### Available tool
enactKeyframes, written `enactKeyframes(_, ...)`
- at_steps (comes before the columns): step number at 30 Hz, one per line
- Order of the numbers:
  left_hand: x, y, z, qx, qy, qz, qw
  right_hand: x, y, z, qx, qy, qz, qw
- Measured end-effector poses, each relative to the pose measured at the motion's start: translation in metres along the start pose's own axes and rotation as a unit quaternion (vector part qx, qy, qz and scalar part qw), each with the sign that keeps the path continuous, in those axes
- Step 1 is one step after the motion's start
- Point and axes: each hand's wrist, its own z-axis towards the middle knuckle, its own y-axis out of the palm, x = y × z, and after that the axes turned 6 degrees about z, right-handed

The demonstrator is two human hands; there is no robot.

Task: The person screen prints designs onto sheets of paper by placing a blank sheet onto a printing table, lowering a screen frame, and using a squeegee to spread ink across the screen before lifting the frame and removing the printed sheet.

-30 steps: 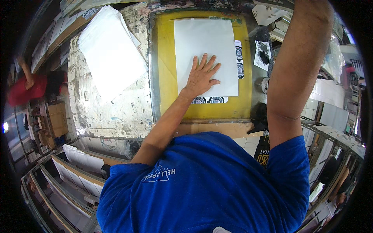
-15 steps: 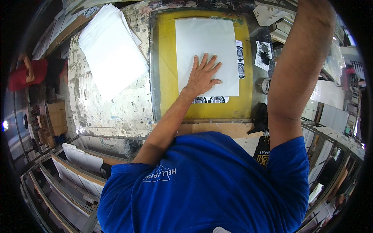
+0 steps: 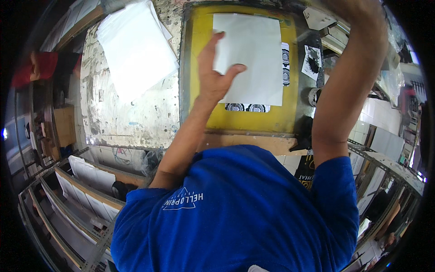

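Observation:
My left hand hovers at the left edge of a white sheet of paper, thumb spread from the raised fingers and nothing in its grasp. That sheet lies on a yellow screen-printing frame. From under its lower and right edges peeks a printed sheet with round black emblems. At the top right, my right hand is smeared by motion and partly cut off, so its fingers cannot be read.
A fanned stack of white paper rests on the paint-stained table at left. An ink-smeared card and a small tub are right of the frame. A rack stands lower left; a person in red is far left.
My left hand has come off the middle of the white sheet, shifting to its left edge and turning on its side. The right hand has come partly into view at the top right.

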Motion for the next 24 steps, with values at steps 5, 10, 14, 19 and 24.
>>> enactKeyframes(5, 0.06, -0.067, 0.007, 0.226, -0.06, -0.299, 0.925, 0.007, 0.05, -0.068, 0.09, -0.043, 0.02, 0.995)
enactKeyframes(10, 0.035, -0.091, -0.082, 0.128, -0.257, -0.215, 0.933, -0.003, 0.107, -0.143, 0.051, 0.042, 0.005, 0.998)
enactKeyframes(14, -0.03, -0.085, -0.156, 0.027, -0.286, -0.133, 0.949, 0.03, 0.182, -0.192, 0.008, 0.085, 0.096, 0.992)
enactKeyframes(19, -0.051, -0.08, -0.169, -0.016, -0.132, 0.196, 0.972, 0.032, 0.23, -0.224, -0.125, 0.133, 0.051, 0.982)
enactKeyframes(24, -0.053, -0.078, -0.174, -0.028, -0.154, 0.279, 0.947, 0.05, 0.26, -0.221, -0.11, 0.163, 0.021, 0.98)
